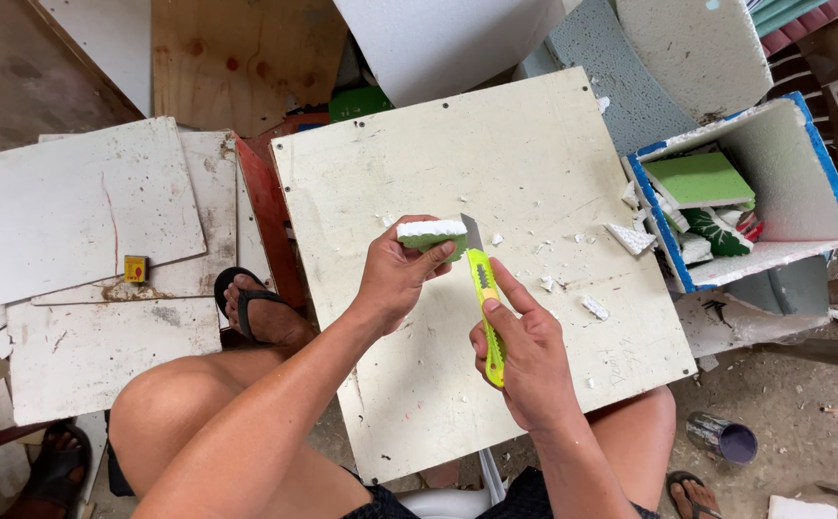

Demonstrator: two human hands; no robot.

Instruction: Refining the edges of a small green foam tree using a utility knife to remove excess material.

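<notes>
Pale scrap boards are lying at 9 o'clock beside a sandalled foot. Just left of centre, the left hand is keeping a closed grip on a small green-faced foam block above the square cream surface, while the right hand is wrapping its grip around a yellow-green utility knife, blade touching the block's right edge. White crumbs are scattering toward 3 o'clock, where a blue-edged foam box is holding cut pieces; trimming appears partly done, this block unfinished.
</notes>
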